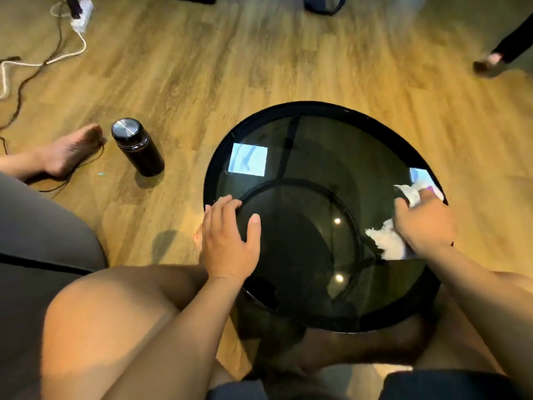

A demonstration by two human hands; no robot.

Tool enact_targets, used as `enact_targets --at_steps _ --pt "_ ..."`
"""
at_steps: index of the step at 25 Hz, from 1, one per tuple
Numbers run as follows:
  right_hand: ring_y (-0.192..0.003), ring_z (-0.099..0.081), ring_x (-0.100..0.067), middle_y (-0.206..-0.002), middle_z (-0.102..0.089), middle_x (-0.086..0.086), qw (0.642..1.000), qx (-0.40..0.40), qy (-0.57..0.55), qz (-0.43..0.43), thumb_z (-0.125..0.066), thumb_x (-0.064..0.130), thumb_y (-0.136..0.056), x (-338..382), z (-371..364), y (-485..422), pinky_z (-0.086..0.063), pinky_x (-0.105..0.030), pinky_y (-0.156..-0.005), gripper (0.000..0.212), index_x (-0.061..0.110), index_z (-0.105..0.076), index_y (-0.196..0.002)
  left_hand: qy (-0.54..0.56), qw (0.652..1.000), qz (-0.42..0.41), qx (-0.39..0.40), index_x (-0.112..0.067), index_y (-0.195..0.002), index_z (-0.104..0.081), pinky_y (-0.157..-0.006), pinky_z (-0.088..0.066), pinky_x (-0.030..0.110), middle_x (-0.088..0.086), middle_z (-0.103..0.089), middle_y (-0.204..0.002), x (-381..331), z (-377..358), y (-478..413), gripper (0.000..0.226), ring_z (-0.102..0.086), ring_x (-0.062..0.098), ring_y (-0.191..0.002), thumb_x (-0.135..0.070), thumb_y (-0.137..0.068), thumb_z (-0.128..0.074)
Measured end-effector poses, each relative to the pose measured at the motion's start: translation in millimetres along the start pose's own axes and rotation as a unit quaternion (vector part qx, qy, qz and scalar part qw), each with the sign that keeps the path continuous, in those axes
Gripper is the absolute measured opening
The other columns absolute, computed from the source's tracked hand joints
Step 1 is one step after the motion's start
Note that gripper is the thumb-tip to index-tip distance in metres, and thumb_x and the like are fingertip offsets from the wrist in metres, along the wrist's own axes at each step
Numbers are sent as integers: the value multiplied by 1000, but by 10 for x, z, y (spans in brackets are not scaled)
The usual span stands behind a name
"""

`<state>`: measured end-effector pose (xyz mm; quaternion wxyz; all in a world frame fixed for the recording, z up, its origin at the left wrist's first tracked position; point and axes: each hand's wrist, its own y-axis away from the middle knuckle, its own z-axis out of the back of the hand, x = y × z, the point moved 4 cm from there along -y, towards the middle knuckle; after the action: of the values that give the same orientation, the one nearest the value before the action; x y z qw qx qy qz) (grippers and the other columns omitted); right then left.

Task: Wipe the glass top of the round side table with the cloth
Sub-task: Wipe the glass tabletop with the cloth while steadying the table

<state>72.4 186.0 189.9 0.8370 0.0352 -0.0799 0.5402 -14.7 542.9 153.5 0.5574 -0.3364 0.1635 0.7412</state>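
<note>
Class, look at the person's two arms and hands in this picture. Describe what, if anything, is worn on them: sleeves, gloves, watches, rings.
Both arms are bare from the wrists back to the frame edge: no sleeves show. The left hand has no glove, and no ring or watch is visible on it. The right hand is also ungloved, with nothing visible on its wrist, though motion blur there could hide small details.

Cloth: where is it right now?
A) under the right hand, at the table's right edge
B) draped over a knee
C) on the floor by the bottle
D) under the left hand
A: the white cloth lies under the right hand on the glass top; the left hand rests bare.
</note>
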Motion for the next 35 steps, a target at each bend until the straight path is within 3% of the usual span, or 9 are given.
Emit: enact_targets --at_steps 2,5,8,10,13,17,22,29,35 --pt "-95 -59 -47 -99 -65 -26 999 23 -42 3 -50 47 -84 349 -27 557 -46 -44 -81 41 12 -58 -103 6 1000 -8 0 -14 -126 -53 -120 -26 47 7 -53 -138 -55 43 23 52 -43 27 -135 -50 -92 -38" --pt "-90 -64 -35 -96 -65 -7 983 85 -63 147 -51 49 -83 1005 -58 1469 -42 -36 -71 25 25 -52 -89 -16 1000 -9 5 -11 -132 -48 -116 -31 51 13 -46 -144 -116 72 38 57 -39 29 -138 -50 -93 -37" --pt "-90 -64 -24 -100 -65 2 914 147 -43 375 -38 55 -79 1202 -124 2250 -51 -35 -71 45 29 -63 -107 -68 997 -15 33 -12 -141 -39 -122 -19 50 12 -33 -155 -147 44 98 55 -27 29 -146 -46 -97 -41" --pt "-74 -66 -21 -84 -65 3 893 104 -37 437 -38 53 -71 951 -68 2213 -54 -34 -55 47 30 -69 -97 -115 991 -30 54 -15 -146 -34 -125 -4 43 10 -24 -161 -153 -8 183 58 -15 26 -151 -48 -99 -39" --pt "-69 -67 -24 -82 -64 3 907 56 3 417 -47 49 -68 350 -20 1702 -49 -30 -46 40 32 -67 -98 -157 982 -63 81 -20 -149 -28 -124 1 41 7 -13 -165 -105 -53 310 64 -3 24 -154 -57 -97 -27" --pt "-101 -63 -25 -120 -58 0 948 44 154 276 -50 46 -91 -264 109 729 -47 -32 -66 45 29 -48 -132 -151 981 -71 103 -23 -151 -23 -124 -3 43 4 -5 -166 -1 -11 350 67 3 22 -154 -60 -95 -24" --pt "-85 -62 -38 -100 -63 -16 992 33 73 102 -50 42 -88 -353 144 519 -43 -36 -66 34 18 -55 -111 -23 999 3 37 -19 -150 -26 -124 1 39 6 -10 -166 -70 45 150 67 0 20 -153 -56 -94 -32" --pt "-71 -66 -27 -82 -66 0 950 70 -26 304 -46 47 -75 679 -49 1679 -49 -32 -58 38 25 -68 -97 5 999 35 8 -19 -152 -26 -124 2 43 8 -12 -166 -52 16 38 69 2 18 -153 -57 -95 -21" --pt "-58 -60 -16 -70 -62 5 893 44 -96 437 -58 42 -81 1960 -356 1433 -47 -27 -49 24 20 -69 -84 25 999 38 -7 -15 -150 -30 -124 7 39 8 -16 -165 -26 26 37 69 1 17 -153 -57 -97 -13"
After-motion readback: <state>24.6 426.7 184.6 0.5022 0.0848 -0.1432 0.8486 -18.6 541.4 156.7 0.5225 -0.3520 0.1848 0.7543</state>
